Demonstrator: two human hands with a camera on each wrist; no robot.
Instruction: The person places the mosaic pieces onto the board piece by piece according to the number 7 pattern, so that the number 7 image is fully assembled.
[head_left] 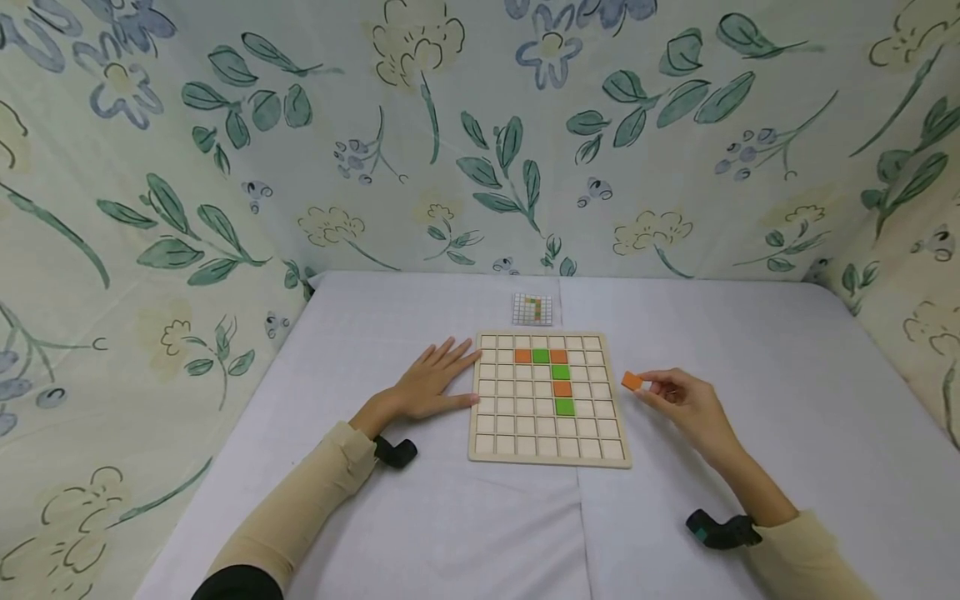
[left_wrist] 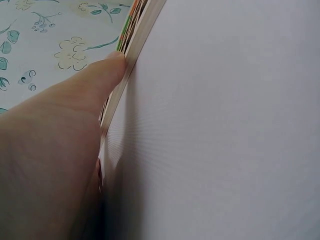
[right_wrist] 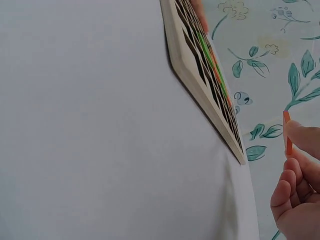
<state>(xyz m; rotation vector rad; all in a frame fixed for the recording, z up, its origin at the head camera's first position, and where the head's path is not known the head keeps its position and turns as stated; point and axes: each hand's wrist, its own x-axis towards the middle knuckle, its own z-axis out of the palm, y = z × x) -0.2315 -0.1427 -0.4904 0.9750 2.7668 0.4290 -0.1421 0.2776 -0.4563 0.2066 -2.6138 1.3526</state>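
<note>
A wooden grid board (head_left: 551, 460) lies flat on the white-covered table, with orange and green square tiles set in some of its cells. An orange tile (head_left: 522, 357) begins the upper row, and a green tile (head_left: 565, 407) is the lowest one. My left hand (head_left: 427, 385) rests at the board's left edge, fingers spread, thumb touching the rim. Just off the board's right side, my right hand (head_left: 688, 408) pinches an orange square tile (head_left: 632, 381) between thumb and fingertip. The right wrist view shows that tile (right_wrist: 287, 132) edge-on.
Behind the board lies a small pattern card (head_left: 532, 309) printed with a grid and coloured squares. A floral cloth (head_left: 480, 242) hangs at the back and sides of the table (head_left: 495, 533). Black wrist cameras (head_left: 722, 531) are strapped to both forearms.
</note>
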